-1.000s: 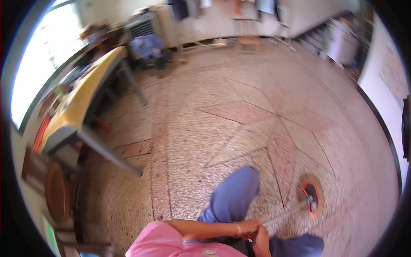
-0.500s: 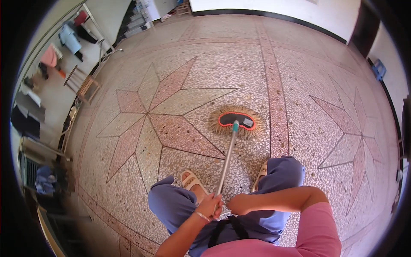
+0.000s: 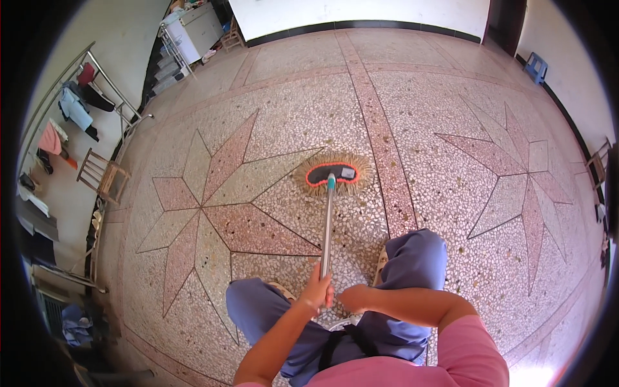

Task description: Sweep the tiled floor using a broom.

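A dust mop [image 3: 332, 173] with a fringed tan head, dark orange-edged top and teal joint lies on the speckled floor in front of me. Its metal pole runs back between my knees, slanting toward my body. My left hand [image 3: 317, 290] is wrapped round the pole's near part. Just to the right of it, my right hand [image 3: 354, 298] is closed beside my thigh, apart from the pole. Whatever its fingers may hold is hidden from view.
Star patterns are inlaid in the stone floor [image 3: 309, 109]. On the left stand a metal clothes rack [image 3: 106, 71] with hanging garments and a wooden chair [image 3: 103, 177]. A white cabinet [image 3: 201, 31] is at the far left, a blue stool [image 3: 535, 68] by the right wall.
My left hand has moved forward and slightly up with the pole, which stands more upright in view. The view has swung right, so the room has shifted left.
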{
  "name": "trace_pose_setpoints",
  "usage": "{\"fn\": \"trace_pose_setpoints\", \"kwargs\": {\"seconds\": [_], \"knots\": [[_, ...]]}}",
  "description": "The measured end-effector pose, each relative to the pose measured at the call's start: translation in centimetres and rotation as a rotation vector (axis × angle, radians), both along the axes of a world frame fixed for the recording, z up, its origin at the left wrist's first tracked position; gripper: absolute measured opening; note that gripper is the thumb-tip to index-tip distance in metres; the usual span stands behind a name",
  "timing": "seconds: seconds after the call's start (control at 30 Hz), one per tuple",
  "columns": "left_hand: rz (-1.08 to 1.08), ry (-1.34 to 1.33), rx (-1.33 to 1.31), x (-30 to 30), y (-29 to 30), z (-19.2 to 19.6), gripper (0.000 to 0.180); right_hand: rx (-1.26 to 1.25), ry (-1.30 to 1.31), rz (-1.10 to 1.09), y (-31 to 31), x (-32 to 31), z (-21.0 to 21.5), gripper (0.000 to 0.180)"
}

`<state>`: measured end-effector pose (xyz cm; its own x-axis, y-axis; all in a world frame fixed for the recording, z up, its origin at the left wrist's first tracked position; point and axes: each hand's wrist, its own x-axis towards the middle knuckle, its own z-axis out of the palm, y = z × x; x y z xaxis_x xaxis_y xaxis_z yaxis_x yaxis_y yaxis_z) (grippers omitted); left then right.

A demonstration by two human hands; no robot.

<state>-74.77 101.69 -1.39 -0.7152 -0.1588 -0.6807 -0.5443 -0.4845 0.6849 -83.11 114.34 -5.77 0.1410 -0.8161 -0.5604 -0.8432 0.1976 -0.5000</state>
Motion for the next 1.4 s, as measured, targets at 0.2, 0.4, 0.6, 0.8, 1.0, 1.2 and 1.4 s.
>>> {"fn": "trace_pose_setpoints", "kwargs": {"seconds": [0.2,0.4,0.6,0.8,1.0,1.2,1.4], "knots": [[0.116,-0.148,0.327,8.2,2.1,9.0,0.057,0.014,0.083,0.018,-0.6,-3.5,-0.5,0.023],[0.166,-0.078,0.438,3.9,-0.3,9.0,0.058,-0.030,0.109,-0.022,-0.6,-5.5,-1.2,0.027],[0.138,0.000,0.245,-8.1,-3.9,2.2,0.058,-0.048,0.100,-0.056,-0.6,-6.0,0.2,0.027],[0.193,0.000,0.228,-13.3,-2.5,0.3,0.052,-0.145,0.102,-0.172,-0.1,-6.1,2.1,0.022],[0.150,-0.027,0.365,-4.3,0.8,0.3,0.049,-0.126,0.107,-0.163,1.6,-6.9,1.8,0.022],[0.289,-0.090,0.569,5.3,4.3,8.1,0.054,-0.228,0.019,-0.119,1.5,-4.8,3.5,0.018],[0.274,-0.028,0.507,0.8,0.4,7.1,0.051,-0.225,-0.055,-0.091,-0.1,-4.2,7.0,0.017]]}}
